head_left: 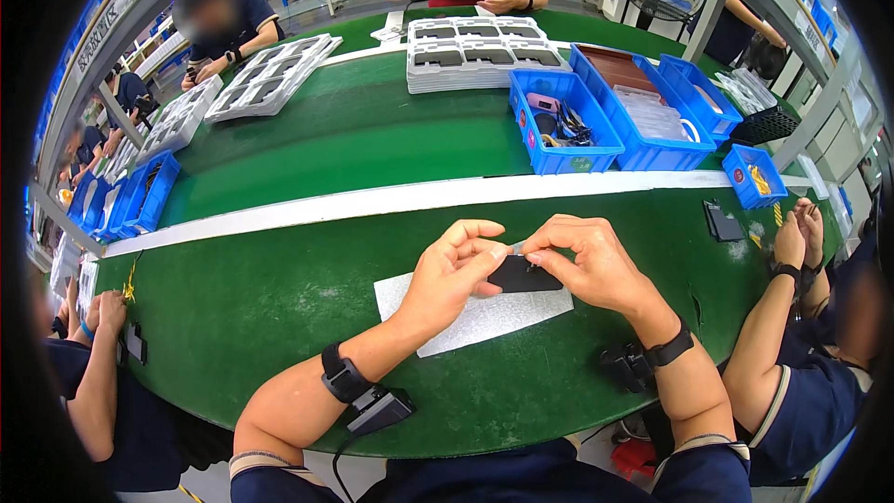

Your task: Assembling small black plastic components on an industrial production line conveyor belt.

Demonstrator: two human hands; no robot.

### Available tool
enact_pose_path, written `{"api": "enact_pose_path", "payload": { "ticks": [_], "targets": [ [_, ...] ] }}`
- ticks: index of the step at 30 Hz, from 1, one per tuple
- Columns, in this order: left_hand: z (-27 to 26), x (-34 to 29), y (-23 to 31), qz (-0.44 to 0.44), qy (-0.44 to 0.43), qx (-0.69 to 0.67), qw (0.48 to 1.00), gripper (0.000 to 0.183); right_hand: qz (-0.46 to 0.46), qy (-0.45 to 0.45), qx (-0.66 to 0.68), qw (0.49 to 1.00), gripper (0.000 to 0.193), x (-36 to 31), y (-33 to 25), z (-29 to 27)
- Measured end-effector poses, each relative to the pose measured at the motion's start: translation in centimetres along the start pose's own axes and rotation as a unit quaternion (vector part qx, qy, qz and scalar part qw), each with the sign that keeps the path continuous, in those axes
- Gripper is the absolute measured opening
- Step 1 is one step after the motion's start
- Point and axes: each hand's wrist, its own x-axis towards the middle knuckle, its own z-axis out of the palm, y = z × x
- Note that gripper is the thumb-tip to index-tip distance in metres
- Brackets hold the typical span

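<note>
Both my hands meet over the near part of the green table at a flat black rectangular part (528,278). My left hand (454,272) is closed on its left end, with the thumb along the top edge. From the other side my right hand (589,263) is closed on it, index finger and thumb pinched at the upper edge. A small pale bluish piece (518,248) shows between the fingertips; I cannot tell which hand grips it. Beneath the part lies a silvery-grey sheet (447,340), partly covered by my left hand.
Blue bins (579,160) stand beyond the white divider strip (372,207). White trays of black parts (480,84) are stacked at the far side. More black parts (722,222) lie at the right, near a co-worker's hands (799,233). Another co-worker's hands (110,309) are at the left.
</note>
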Motion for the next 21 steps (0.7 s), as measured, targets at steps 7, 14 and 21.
{"api": "enact_pose_path", "payload": {
  "ticks": [7,14,21],
  "targets": [
    [0.0,0.0,-0.2,-0.021,-0.009,0.107,0.994,0.028,-0.033,0.016,-0.08,0.996,0.007,-0.2,-0.1,0.2],
    [0.3,-0.3,-0.3,0.016,0.008,0.147,0.989,0.024,-0.143,0.083,-0.195,0.967,0.006,-0.3,-0.3,1.2],
    [-0.1,0.2,0.3,-0.008,0.005,0.146,0.989,0.015,-0.065,0.092,-0.046,0.993,0.004,-0.5,0.8,2.1]
  ]
}}
